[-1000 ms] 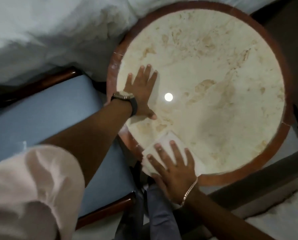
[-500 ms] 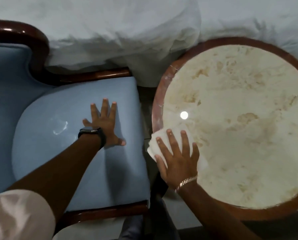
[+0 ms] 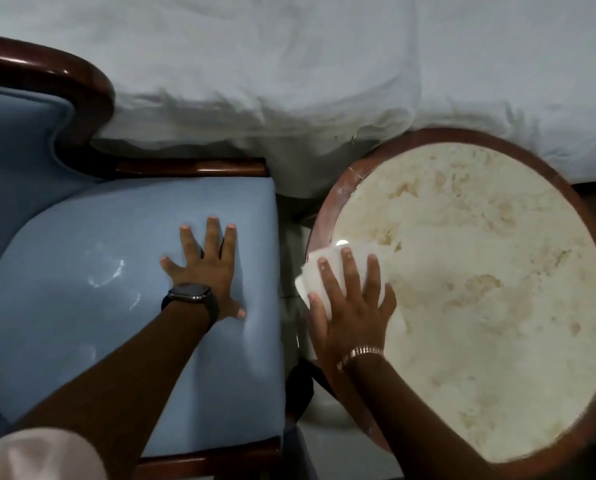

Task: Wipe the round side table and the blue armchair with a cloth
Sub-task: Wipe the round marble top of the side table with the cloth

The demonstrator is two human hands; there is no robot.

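- Cloth [image 3: 319, 277] lies flat under right hand [image 3: 353, 303], fingers spread, pressed on round side table [image 3: 497, 306] at its near-left rim.
- Blue armchair [image 3: 116, 306] sits just left of that hand; left hand [image 3: 208, 271] rests open-palmed there, holding nothing.

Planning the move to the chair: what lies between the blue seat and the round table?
In the head view, only a narrow strip of floor separates armchair seat from table.

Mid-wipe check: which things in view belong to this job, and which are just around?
Job:
- round marble-topped side table with wooden rim
- white folded cloth, flat under right hand
- blue upholstered armchair with dark wooden frame, left hand flat on its seat

Just around:
- white rumpled bedding
- black wristwatch
- gold bracelet
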